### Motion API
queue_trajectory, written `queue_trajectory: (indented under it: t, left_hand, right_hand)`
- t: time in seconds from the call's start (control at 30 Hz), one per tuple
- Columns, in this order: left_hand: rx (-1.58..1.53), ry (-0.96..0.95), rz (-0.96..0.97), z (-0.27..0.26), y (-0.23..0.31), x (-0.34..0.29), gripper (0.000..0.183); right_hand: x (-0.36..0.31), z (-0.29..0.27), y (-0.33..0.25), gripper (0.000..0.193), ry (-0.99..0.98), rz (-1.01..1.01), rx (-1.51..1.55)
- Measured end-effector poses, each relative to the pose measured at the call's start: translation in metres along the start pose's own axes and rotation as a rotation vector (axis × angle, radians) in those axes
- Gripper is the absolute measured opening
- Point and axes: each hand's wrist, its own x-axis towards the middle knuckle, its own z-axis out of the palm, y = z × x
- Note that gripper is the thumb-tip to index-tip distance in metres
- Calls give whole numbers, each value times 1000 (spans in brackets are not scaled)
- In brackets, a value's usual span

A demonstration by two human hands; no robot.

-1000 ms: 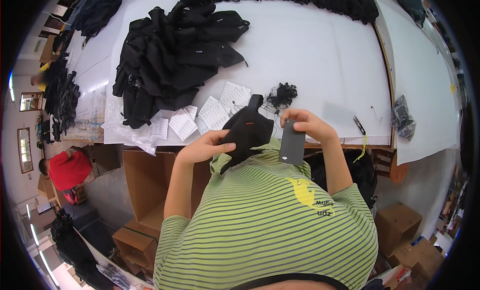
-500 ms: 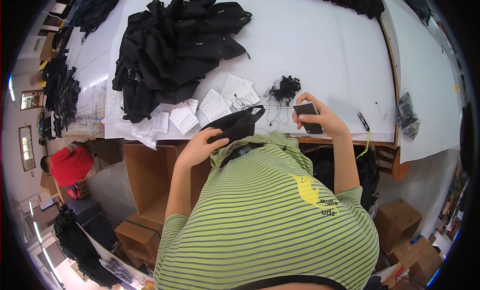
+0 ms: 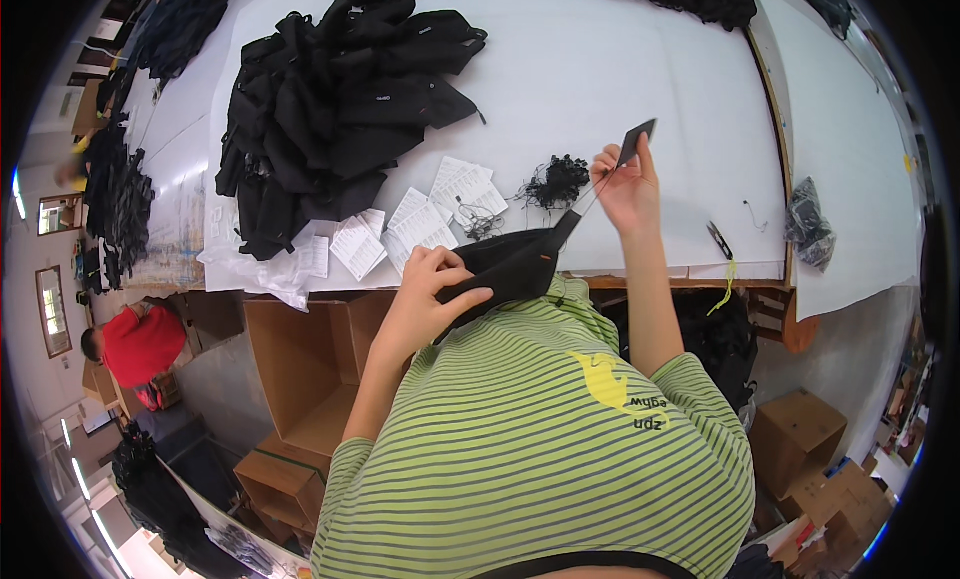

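My left hand [image 3: 432, 297] grips a black fabric item [image 3: 515, 266] at the table's near edge, thumb on top of the cloth. Its narrow end points up toward my right hand [image 3: 630, 186]. Pinched in that raised right hand is a dark hang tag [image 3: 636, 142]. A thin string runs taut from the tag down to a loop on the fabric. Beyond the fabric lie printed white cards [image 3: 470, 187] and a tangled bunch of black strings [image 3: 557, 182].
A heap of black fabric pieces [image 3: 330, 119] covers the table's left part. Thread snips [image 3: 720, 241] with a yellow cord lie near the right front edge, beside a bagged dark bundle [image 3: 808, 224]. An open cardboard box [image 3: 300, 369] stands below. A person in red [image 3: 145, 337] is far left.
My right hand has lifted up and away with the tag, which has turned edge-on. The string is now pulled tight, and the black fabric has shifted right with my left hand.
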Motion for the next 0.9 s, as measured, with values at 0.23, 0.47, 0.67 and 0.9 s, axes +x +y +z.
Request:
queue_trajectory:
  t: [0.23,0.47,0.67,0.9]
  left_hand:
    - [336,54,168,7,22,2,24]
    - [234,106,124,2,8,3,24]
    - [279,2,195,10,-4,13,22]
    - [258,39,440,22,-15,25,18]
  right_hand:
    - [6,3,36,31,-78,61,-64]
    - [6,28,10,26,142,-518,-839]
    - [-37,69,16,26,-441,-3,-1841]
    - [-54,60,46,34,-895,61,-2316]
